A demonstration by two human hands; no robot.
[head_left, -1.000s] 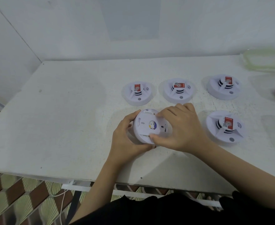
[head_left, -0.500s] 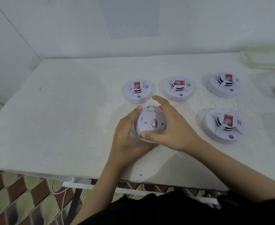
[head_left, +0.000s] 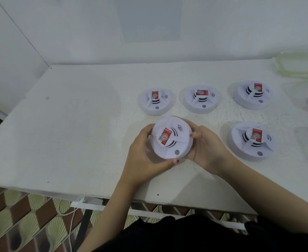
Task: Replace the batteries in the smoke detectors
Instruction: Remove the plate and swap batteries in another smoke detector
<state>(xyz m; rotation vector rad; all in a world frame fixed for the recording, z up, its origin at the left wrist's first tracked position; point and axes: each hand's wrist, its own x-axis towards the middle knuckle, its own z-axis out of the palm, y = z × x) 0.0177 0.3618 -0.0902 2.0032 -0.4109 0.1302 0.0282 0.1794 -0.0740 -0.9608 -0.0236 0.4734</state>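
Gripping a smoke detector [head_left: 171,138] by its rim with left hand [head_left: 140,157] and right hand [head_left: 207,149] curled round opposite sides, face-up, just left of the front-row detector [head_left: 251,140]. Likely steadying it for setting down.

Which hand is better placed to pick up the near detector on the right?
Probably the right hand: the near detector lies just beside it, while the left hand grips the far side of the held detector and would have to cross over.
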